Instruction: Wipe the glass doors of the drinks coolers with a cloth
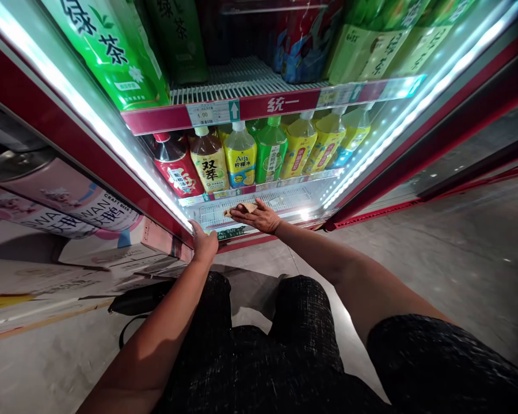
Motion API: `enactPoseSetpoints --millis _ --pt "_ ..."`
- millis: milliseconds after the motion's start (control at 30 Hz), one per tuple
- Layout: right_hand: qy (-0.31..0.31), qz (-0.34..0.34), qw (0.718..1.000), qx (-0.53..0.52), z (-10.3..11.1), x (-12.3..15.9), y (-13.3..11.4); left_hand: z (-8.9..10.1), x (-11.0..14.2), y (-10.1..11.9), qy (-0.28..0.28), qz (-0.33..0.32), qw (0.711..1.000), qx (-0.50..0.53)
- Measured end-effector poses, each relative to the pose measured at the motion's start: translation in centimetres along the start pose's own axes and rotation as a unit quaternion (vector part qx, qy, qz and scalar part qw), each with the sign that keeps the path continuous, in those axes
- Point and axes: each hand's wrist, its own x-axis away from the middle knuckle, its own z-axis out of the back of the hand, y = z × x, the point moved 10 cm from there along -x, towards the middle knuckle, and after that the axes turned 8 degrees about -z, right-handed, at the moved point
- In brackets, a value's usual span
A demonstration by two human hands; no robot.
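Brown cloth (244,209), folded small, lies on the bottom wire shelf (285,201) of the open drinks cooler, pinned under the person's right hand (259,217). Fingers there are spread nearly flat, palm down, fingertips on the cloth's near edge; pressing rather than pinching, as far as I can tell. Flat hand suits pushing a rag across a grille.

Left hand (204,244) is wrapped over the lower corner of the red cooler frame (112,167), fingers curled around the edge, thumb side hidden. Reads as a brace: the person crouches low, knees forward, and that grip steadies the body while the other arm reaches in.

Bottom shelf looks bare where the cloth sits. Shelf above holds a front row of bottles, labels outward: red-capped dark bottle (175,164), tea bottle (209,163), yellow lemon-water bottle (240,154), green bottle (270,150), yellow ones further right. Price rail (280,104) above them carries larger green cartons (112,54).

Black bag (140,299) on the floor by the person's left knee, apart from both hands.
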Motion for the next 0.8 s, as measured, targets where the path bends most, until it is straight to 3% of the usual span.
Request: enactPoseSetpoints --millis 100,200,333,633,800 --pt "-0.025 0.009 0.999 -0.030 -0.1 0.8 0.3 0.1 0.9 1.3 -0.011 -0.009 0.998 -0.057" --pt "-0.054 -0.006 0.998 -0.033 0.1 1.0 0.9 0.7 1.6 3.8 -0.002 -0.107 0.988 -0.112" --pt "-0.043 -0.083 0.995 -0.020 1.0 1.6 2.4 0.8 2.2 6.0 0.009 -0.219 0.957 -0.190" --pt "-0.054 -0.088 0.995 -0.003 1.6 2.9 4.0 -1.1 2.2 6.4 -0.009 -0.318 0.912 -0.260" --pt "0.005 -0.200 0.979 0.028 0.3 5.0 6.3 -1.9 2.0 6.0 -0.018 -0.333 0.898 -0.288"
